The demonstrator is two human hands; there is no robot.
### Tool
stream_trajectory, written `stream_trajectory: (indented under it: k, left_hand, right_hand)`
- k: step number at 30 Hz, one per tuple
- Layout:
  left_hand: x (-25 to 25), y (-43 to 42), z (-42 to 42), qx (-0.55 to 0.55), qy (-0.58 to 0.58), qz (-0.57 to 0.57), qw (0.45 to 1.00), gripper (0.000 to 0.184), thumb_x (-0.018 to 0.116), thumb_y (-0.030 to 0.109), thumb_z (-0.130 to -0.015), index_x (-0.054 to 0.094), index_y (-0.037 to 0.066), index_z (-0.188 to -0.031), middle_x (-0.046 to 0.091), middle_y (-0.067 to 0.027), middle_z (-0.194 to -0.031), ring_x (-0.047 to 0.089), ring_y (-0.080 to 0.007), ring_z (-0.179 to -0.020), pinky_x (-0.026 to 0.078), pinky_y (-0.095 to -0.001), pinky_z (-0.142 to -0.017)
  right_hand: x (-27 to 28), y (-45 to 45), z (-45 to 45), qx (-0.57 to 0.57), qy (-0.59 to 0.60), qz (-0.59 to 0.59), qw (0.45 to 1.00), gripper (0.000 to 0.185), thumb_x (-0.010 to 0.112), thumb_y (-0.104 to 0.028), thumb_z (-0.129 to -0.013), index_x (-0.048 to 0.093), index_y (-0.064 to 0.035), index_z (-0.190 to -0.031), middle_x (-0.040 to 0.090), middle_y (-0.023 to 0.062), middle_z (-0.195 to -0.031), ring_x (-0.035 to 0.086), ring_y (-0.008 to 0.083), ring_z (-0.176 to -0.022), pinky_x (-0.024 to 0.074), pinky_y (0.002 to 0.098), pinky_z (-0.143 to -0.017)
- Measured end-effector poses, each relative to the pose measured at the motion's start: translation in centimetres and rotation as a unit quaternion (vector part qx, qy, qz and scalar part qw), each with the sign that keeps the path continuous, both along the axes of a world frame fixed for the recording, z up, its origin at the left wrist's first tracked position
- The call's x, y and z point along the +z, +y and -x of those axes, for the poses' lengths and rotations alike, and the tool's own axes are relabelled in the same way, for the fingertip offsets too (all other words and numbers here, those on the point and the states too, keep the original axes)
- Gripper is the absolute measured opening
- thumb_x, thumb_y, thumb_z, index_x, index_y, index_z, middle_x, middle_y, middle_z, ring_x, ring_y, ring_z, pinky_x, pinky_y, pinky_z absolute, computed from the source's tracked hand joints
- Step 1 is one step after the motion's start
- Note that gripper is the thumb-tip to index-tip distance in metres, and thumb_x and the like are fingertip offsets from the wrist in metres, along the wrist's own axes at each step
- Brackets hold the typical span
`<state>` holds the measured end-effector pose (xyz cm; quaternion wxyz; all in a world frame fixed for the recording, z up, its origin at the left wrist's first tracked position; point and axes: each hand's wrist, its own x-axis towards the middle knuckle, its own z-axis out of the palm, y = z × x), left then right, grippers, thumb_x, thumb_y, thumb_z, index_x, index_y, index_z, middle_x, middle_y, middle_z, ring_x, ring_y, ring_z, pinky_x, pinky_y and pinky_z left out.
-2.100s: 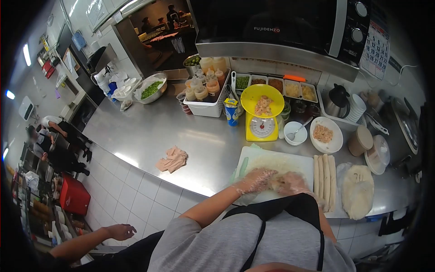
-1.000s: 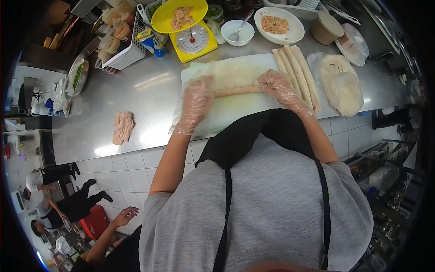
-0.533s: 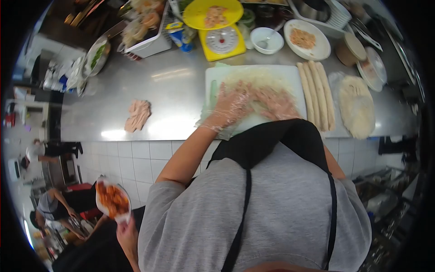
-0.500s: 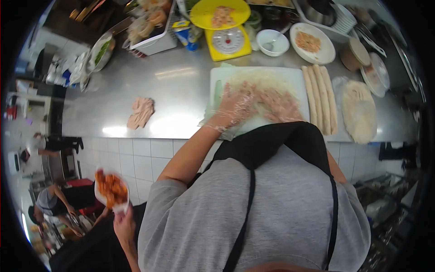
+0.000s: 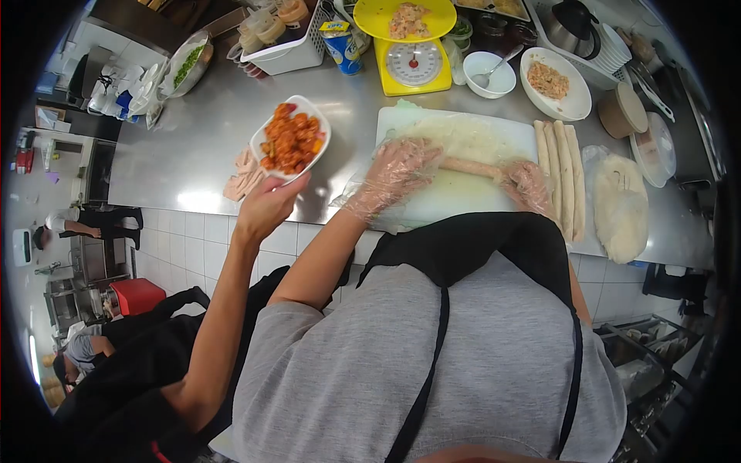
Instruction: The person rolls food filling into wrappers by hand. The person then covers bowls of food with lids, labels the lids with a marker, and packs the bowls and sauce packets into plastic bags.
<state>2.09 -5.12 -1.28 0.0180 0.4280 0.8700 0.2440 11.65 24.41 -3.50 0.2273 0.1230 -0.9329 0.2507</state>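
A pale, thin wrapper sheet (image 5: 482,139) lies on the white cutting board (image 5: 463,207). Along its near side runs a long pinkish roll of filling (image 5: 472,167). My left hand (image 5: 403,166), in a clear plastic glove, curls its fingers over the roll's left end. At the right end, my gloved right hand (image 5: 529,185) is closed around it. Several long pale rolls (image 5: 562,177) lie side by side against the board's right edge. Beyond them is a stack of pale round sheets (image 5: 620,204), partly under clear plastic.
A co-worker's hand (image 5: 270,204) holds a white bowl (image 5: 324,123) of red-orange food over the steel table (image 5: 201,147), beside a crumpled pink cloth (image 5: 241,176). Along the back stand a yellow scale (image 5: 415,65), a bowl with a spoon (image 5: 490,79) and a filling bowl (image 5: 583,96).
My hands have moved apart and now grip the ends of a roll; before, both were pressed down over the filling. The co-worker's bowl has come from the lower left over the table.
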Motion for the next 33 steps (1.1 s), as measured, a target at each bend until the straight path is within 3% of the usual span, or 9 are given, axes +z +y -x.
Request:
stream_trajectory:
  k: [7, 10, 14, 16, 19, 23, 27, 29, 33]
  left_hand:
    - [1.4, 1.2, -1.2, 0.005, -0.009, -0.077, 0.997, 0.069, 0.067, 0.035, -0.075, 0.036, 0.02, -0.135, 0.038, -0.0093, -0.136, 0.034, -0.0303, -0.123, 0.025, -0.045, -0.102]
    - [3.3, 2.4, -0.5, 0.042, -0.051, -0.244, 0.967, 0.095, 0.061, 0.055, -0.073, 0.018, 0.004, -0.14, 0.024, -0.0196, -0.141, 0.026, -0.0347, -0.128, 0.017, -0.044, -0.108]
    - [10.2, 5.6, 0.7, -0.008, -0.167, -0.474, 0.864, 0.099, 0.054, 0.062, -0.077, 0.005, 0.007, -0.143, 0.015, -0.0141, -0.145, 0.023, -0.0311, -0.132, 0.019, -0.0437, -0.107]
    - [13.5, 6.8, 0.9, -0.104, -0.207, -0.579, 0.781, 0.101, 0.05, 0.065, -0.078, -0.002, 0.008, -0.143, 0.008, -0.0111, -0.147, 0.022, -0.0303, -0.133, 0.02, -0.0441, -0.107]
    - [16.2, 8.2, 1.6, -0.133, -0.193, -0.619, 0.749, 0.102, 0.051, 0.065, -0.077, -0.003, 0.008, -0.143, 0.005, -0.0101, -0.147, 0.021, -0.0306, -0.133, 0.02, -0.0446, -0.107]
    - [17.5, 8.6, 2.4, -0.142, -0.229, -0.644, 0.716, 0.111, 0.068, 0.061, -0.065, 0.0, 0.019, -0.143, 0.011, -0.0024, -0.145, 0.019, -0.0247, -0.135, 0.026, -0.043, -0.105]
    - [19.0, 8.6, 1.7, -0.135, -0.223, -0.651, 0.713, 0.112, 0.069, 0.061, -0.064, 0.001, 0.02, -0.144, 0.012, -0.0023, -0.145, 0.018, -0.0245, -0.135, 0.025, -0.0414, -0.106]
    - [20.2, 8.6, 1.4, -0.025, -0.225, -0.618, 0.753, 0.102, 0.062, 0.058, -0.073, -0.001, 0.019, -0.144, 0.008, -0.0033, -0.147, 0.015, -0.0239, -0.136, 0.021, -0.0408, -0.107]
    - [19.9, 8.0, 2.9, -0.063, -0.16, -0.611, 0.773, 0.085, 0.051, 0.048, -0.086, -0.002, 0.016, -0.144, 0.0, -0.0055, -0.15, 0.012, -0.0237, -0.137, 0.015, -0.0383, -0.109]
  right_hand:
    - [1.9, -0.9, -0.3, -0.021, 0.016, 0.016, 1.0, 0.026, 0.07, -0.016, -0.071, 0.061, -0.0085, -0.094, 0.058, 0.0113, -0.095, 0.055, 0.0302, -0.092, 0.0449, 0.0404, -0.078]
    - [3.9, -1.3, 0.2, -0.049, -0.057, 0.057, 0.996, 0.034, 0.069, -0.018, -0.074, 0.058, -0.0061, -0.103, 0.054, 0.0145, -0.107, 0.048, 0.0317, -0.106, 0.0385, 0.0395, -0.091]
    - [9.1, -3.2, 2.7, 0.051, -0.228, 0.156, 0.96, 0.043, 0.066, -0.021, -0.078, 0.054, -0.0033, -0.115, 0.051, 0.014, -0.12, 0.042, 0.028, -0.118, 0.0319, 0.0358, -0.1]
    - [8.6, -3.3, 4.1, 0.161, -0.311, 0.399, 0.847, 0.051, 0.063, -0.022, -0.083, 0.046, -0.0025, -0.126, 0.048, 0.0105, -0.126, 0.04, 0.0222, -0.121, 0.0309, 0.0328, -0.101]
    - [12.8, -5.9, 5.0, 0.182, -0.361, 0.505, 0.763, 0.057, 0.06, -0.022, -0.085, 0.037, -0.0014, -0.134, 0.046, 0.0067, -0.127, 0.041, 0.0175, -0.118, 0.0325, 0.0304, -0.099]
    - [16.5, -7.3, 6.0, 0.212, -0.312, 0.424, 0.823, 0.025, 0.058, -0.015, -0.085, 0.059, -0.0011, -0.105, 0.055, 0.0043, -0.106, 0.051, 0.014, -0.096, 0.0413, 0.0283, -0.084]
    - [16.0, -7.8, 6.5, 0.239, -0.21, 0.374, 0.871, 0.011, 0.056, -0.01, -0.082, 0.059, -0.0003, -0.087, 0.056, 0.0055, -0.091, 0.052, 0.0173, -0.086, 0.0427, 0.0312, -0.078]
    - [17.3, -8.4, 5.8, 0.239, -0.167, 0.266, 0.919, 0.009, 0.054, -0.007, -0.078, 0.054, 0.0005, -0.083, 0.051, 0.0092, -0.083, 0.05, 0.0232, -0.079, 0.0416, 0.034, -0.074]
    - [16.5, -8.6, 5.7, 0.265, -0.126, 0.229, 0.928, 0.01, 0.054, -0.008, -0.077, 0.051, 0.001, -0.079, 0.047, 0.0116, -0.079, 0.047, 0.0277, -0.076, 0.0398, 0.0365, -0.071]
